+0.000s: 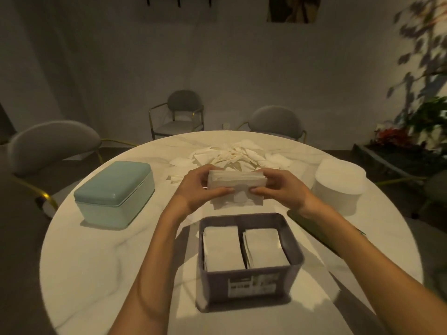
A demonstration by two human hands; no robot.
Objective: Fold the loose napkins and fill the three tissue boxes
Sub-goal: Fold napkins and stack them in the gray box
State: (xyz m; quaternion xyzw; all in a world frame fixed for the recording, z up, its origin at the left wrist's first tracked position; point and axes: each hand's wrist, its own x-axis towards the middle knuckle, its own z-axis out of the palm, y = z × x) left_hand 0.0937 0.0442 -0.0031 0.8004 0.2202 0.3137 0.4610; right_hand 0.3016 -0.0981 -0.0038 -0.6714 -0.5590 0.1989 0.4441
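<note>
**Both hands hold a napkin stack above the grey box**

Head view: the left hand [197, 189] and right hand [281, 189] grip a stack of folded white paper napkins [237, 183] from either end, fingers curled round it, just beyond the open dark grey plastic box [249, 284] on the round white marble bench [96, 262]. Two napkin piles lie side by side inside that box. Left of it stands a lidded pale teal box [113, 193]; right of it, a round white box [338, 184]. Loose white napkins [232, 155] lie heaped beyond the hands.
</note>
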